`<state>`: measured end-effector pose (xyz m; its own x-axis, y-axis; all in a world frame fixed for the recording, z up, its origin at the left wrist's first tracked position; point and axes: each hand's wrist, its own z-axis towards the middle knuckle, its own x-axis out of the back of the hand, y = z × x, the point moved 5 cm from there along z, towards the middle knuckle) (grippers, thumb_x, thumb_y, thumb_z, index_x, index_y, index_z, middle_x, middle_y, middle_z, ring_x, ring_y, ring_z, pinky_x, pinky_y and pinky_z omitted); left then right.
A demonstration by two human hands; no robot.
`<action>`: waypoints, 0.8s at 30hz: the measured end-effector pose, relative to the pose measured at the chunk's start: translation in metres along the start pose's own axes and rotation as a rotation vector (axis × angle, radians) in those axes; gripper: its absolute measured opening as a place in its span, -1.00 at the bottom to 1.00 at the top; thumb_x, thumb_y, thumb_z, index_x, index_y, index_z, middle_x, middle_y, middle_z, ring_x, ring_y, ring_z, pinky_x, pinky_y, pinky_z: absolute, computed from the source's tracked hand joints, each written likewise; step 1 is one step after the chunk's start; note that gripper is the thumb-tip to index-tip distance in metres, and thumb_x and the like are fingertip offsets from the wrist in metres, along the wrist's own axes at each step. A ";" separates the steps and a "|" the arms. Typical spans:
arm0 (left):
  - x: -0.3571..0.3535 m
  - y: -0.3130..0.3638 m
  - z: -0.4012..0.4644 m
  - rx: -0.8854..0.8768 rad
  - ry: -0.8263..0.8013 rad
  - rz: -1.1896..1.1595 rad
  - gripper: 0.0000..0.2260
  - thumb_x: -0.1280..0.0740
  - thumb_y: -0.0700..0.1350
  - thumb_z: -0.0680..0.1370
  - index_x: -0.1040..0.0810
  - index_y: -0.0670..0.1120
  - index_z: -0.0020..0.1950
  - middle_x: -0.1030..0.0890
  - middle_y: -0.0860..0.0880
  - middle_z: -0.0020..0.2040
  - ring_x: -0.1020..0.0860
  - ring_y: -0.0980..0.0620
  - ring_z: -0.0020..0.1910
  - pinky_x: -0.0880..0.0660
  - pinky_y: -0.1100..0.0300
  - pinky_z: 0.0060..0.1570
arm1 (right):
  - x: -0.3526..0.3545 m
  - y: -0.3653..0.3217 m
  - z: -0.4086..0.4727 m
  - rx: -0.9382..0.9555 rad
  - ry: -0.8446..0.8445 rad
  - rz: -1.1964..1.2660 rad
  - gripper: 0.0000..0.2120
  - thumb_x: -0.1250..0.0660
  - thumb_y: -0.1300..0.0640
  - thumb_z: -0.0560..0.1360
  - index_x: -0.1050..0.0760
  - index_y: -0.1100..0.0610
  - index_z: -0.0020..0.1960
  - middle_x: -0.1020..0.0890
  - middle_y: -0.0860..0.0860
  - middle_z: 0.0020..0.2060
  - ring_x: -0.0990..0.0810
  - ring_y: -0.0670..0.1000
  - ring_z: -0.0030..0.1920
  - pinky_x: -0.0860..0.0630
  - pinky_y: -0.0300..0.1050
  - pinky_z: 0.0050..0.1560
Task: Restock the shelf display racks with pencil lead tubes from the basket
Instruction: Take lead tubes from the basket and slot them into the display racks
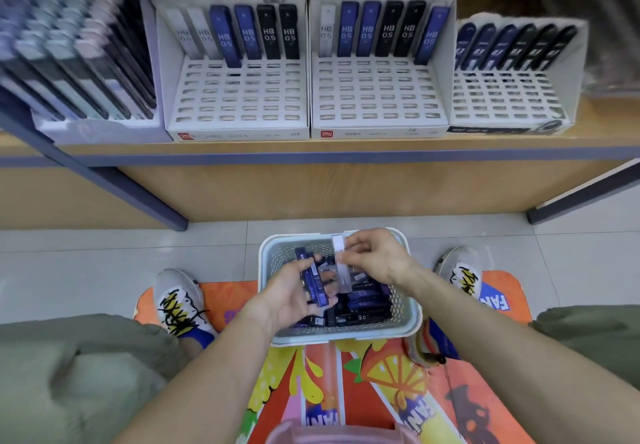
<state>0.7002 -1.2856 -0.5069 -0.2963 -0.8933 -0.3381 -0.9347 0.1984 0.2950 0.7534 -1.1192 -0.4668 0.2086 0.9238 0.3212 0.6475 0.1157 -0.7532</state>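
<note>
Three display racks (239, 97), (379, 94), (512, 97) are set side by side on the shelf (311, 151), each filled only along its back row with lead tubes (247, 33), while the basket (408, 319) is placed on the mat (381, 381) before the shelf, between two shoes (178, 300), (462, 272).

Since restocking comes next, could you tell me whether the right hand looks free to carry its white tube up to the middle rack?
Probably yes. The right hand pinches the white tube above the basket, and nothing stands between it and the middle rack, whose front slots are open.
</note>
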 end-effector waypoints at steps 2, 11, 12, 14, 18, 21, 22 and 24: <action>-0.015 0.010 -0.026 0.015 -0.122 0.072 -0.66 -0.21 0.03 0.70 -0.50 -0.14 0.38 -0.64 -0.27 0.25 -0.64 -0.28 0.21 -0.57 -0.28 0.18 | 0.007 -0.031 -0.017 -0.014 -0.068 0.085 -0.80 -0.55 0.20 0.46 -0.63 0.22 0.04 -0.71 0.16 -0.10 -0.66 -0.01 -0.19 -0.66 -0.14 -0.03; -0.074 0.108 -0.181 -0.325 -0.393 0.299 -0.71 -0.20 0.04 0.70 -0.44 0.07 0.41 -0.65 -0.17 0.27 -0.64 -0.27 0.19 -0.61 -0.12 0.04 | 0.057 -0.189 -0.093 0.189 -0.083 0.123 -0.75 -0.53 0.18 0.47 -0.66 0.28 0.10 -0.74 0.16 -0.04 -0.72 0.07 -0.03 -0.66 -0.18 0.04; -0.077 0.119 -0.194 -0.374 -0.394 0.310 -0.70 -0.21 0.04 0.69 -0.42 0.05 0.43 -0.64 -0.19 0.28 -0.63 -0.29 0.20 -0.61 -0.10 0.02 | 0.059 -0.205 -0.098 0.216 -0.084 0.133 -0.75 -0.54 0.18 0.47 -0.67 0.27 0.10 -0.75 0.16 -0.04 -0.73 0.09 -0.01 -0.66 -0.13 0.08; -0.080 0.141 -0.215 -0.462 -0.379 0.309 -0.68 -0.22 0.05 0.69 -0.41 0.03 0.43 -0.64 -0.23 0.27 -0.65 -0.29 0.17 -0.61 -0.08 -0.01 | 0.062 -0.235 -0.105 0.273 -0.105 0.173 -0.77 -0.52 0.19 0.49 -0.67 0.27 0.10 -0.75 0.16 -0.05 -0.73 0.10 -0.01 -0.66 -0.05 0.13; -0.081 0.175 -0.246 -0.595 -0.385 0.290 -0.71 -0.24 0.01 0.70 -0.44 0.05 0.43 -0.62 -0.23 0.30 -0.66 -0.24 0.12 -0.62 -0.05 -0.02 | 0.062 -0.282 -0.109 0.396 -0.102 0.190 -0.78 -0.53 0.23 0.47 -0.68 0.25 0.10 -0.76 0.12 -0.06 -0.74 0.10 0.00 -0.67 -0.07 0.07; -0.071 0.193 -0.255 -0.654 -0.362 0.252 -0.71 -0.23 -0.08 0.70 -0.48 -0.06 0.42 -0.64 -0.23 0.27 -0.67 -0.17 0.11 -0.64 -0.03 -0.01 | 0.060 -0.299 -0.098 0.430 -0.050 0.259 -0.75 -0.55 0.28 0.43 -0.63 0.29 0.08 -0.75 0.15 -0.12 -0.76 0.10 -0.07 -0.67 -0.08 0.01; -0.067 0.196 -0.254 -0.660 -0.350 0.245 -0.71 -0.22 -0.11 0.70 -0.48 -0.12 0.41 -0.66 -0.24 0.23 -0.68 -0.16 0.08 -0.65 -0.03 0.00 | 0.057 -0.301 -0.093 0.424 -0.042 0.285 -0.75 -0.55 0.29 0.42 -0.62 0.28 0.07 -0.75 0.15 -0.13 -0.76 0.10 -0.10 -0.67 -0.10 -0.01; -0.057 0.197 -0.246 -0.648 -0.340 0.218 -0.72 -0.22 -0.15 0.70 -0.49 -0.22 0.37 -0.67 -0.28 0.16 -0.69 -0.18 0.07 -0.66 -0.04 0.03 | 0.048 -0.297 -0.080 0.397 -0.050 0.336 -0.74 -0.56 0.31 0.41 -0.61 0.27 0.06 -0.75 0.16 -0.13 -0.75 0.10 -0.15 -0.67 -0.16 -0.10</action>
<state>0.5811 -1.2952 -0.2095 -0.6028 -0.6670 -0.4378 -0.5772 -0.0143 0.8165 0.6297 -1.1380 -0.1818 0.3155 0.9489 0.0042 0.2208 -0.0691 -0.9729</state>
